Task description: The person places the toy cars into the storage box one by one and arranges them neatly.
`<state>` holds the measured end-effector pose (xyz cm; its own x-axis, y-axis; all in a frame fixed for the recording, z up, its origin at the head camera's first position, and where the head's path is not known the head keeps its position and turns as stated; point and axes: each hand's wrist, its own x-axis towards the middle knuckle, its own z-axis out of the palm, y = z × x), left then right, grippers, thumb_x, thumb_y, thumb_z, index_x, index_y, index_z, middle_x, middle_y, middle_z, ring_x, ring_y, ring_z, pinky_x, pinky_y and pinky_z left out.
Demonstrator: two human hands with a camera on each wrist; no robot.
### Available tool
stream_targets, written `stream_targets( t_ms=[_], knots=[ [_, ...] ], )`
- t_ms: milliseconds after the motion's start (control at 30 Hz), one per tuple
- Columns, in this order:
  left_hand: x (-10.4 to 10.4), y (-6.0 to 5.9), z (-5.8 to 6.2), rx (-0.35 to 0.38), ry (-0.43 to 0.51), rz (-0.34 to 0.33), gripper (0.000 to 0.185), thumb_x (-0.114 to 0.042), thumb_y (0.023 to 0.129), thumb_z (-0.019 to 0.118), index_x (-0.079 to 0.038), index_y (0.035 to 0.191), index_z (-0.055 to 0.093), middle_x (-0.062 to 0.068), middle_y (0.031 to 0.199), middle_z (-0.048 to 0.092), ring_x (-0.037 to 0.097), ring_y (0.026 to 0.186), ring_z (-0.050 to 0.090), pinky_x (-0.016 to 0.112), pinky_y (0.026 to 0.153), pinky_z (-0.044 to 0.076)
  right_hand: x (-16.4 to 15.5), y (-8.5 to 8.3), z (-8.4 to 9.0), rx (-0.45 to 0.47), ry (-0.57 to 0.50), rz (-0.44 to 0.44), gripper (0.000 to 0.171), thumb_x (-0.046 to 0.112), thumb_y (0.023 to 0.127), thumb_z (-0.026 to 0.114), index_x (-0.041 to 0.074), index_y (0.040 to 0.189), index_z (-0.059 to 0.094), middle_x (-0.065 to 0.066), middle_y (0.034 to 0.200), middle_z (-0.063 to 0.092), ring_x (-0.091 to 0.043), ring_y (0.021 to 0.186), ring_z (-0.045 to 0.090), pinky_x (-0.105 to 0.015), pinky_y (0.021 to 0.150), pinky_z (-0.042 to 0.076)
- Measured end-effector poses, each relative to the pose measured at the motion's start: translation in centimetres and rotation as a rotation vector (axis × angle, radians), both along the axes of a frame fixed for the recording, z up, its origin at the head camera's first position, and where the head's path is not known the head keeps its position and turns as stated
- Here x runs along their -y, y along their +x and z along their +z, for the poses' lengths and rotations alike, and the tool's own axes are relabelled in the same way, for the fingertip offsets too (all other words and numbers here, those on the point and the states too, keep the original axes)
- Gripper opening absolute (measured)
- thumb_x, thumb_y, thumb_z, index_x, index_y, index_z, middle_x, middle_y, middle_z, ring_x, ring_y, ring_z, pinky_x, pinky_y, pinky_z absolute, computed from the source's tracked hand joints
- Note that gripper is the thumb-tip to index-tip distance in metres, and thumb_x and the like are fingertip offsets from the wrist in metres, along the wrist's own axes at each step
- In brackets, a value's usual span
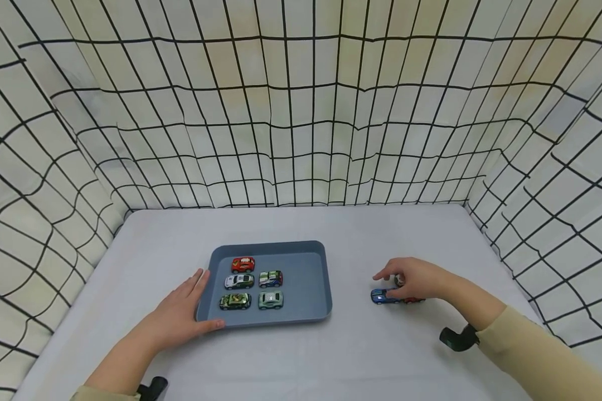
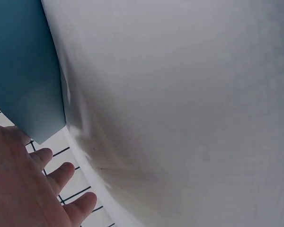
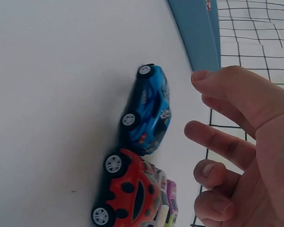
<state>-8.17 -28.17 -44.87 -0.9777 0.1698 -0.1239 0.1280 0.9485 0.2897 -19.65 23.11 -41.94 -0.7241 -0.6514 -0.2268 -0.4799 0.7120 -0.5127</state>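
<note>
My left hand (image 1: 178, 314) lies with fingers spread along the left edge of a blue-grey tray (image 1: 303, 284), thumb at its near corner. In the left wrist view its fingers (image 2: 61, 177) stand beside the tray's wall (image 2: 28, 71). My right hand (image 1: 415, 278) hovers over a small group of toy cars, fingers loosely bent and holding nothing. Below its thumb is a blue toy car (image 3: 149, 109). Behind that one comes a red toy car with black spots (image 3: 132, 189). White and purple toy cars (image 3: 170, 198) show partly past the red one.
Inside the tray, several toy cars sit toward the left: a red one (image 1: 243, 264), a white one (image 1: 239, 281), a striped one (image 1: 271, 279), a dark green one (image 1: 235, 301) and a pale green one (image 1: 271, 300). White walls with black grid lines (image 1: 301, 122) surround the white-covered table (image 1: 291, 362).
</note>
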Motion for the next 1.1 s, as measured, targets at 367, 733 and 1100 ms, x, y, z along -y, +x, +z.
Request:
stream_targets(
  t_ms=[367,733,1100],
  knots=[
    [0.1,-0.2,-0.2,0.005,-0.006,0.005,0.127,-0.082,0.072,0.062,0.002,0.156,0.018,0.029,0.159,0.019,0.051,0.142,0.024,0.067,0.108,0.028,0.3,0.6,-0.6,-0.136,0.133,0.063,0.041,0.024,0.081,0.082,0.024,0.121,0.072,0.009,0.104,0.064,-0.013,0.091,0.055,-0.037,0.083,0.047],
    [0.1,-0.2,-0.2,0.002,-0.001,0.001,0.127,-0.081,0.072,0.063,0.003,0.156,0.018,0.029,0.159,0.019,0.051,0.142,0.025,0.067,0.108,0.029,0.2,0.6,-1.9,-0.146,0.210,0.072,0.045,0.020,0.081,0.079,0.031,0.124,0.070,0.010,0.111,0.065,-0.014,0.103,0.060,-0.043,0.090,0.051],
    [0.1,-0.2,-0.4,-0.007,-0.006,0.001,0.127,-0.081,0.072,0.063,0.003,0.156,0.019,0.029,0.158,0.020,0.050,0.142,0.026,0.066,0.109,0.029,0.5,0.4,-1.2,-0.135,0.177,0.070,0.043,0.016,0.083,0.076,0.028,0.124,0.071,0.009,0.113,0.065,-0.016,0.108,0.059,-0.047,0.094,0.049]
  ],
)
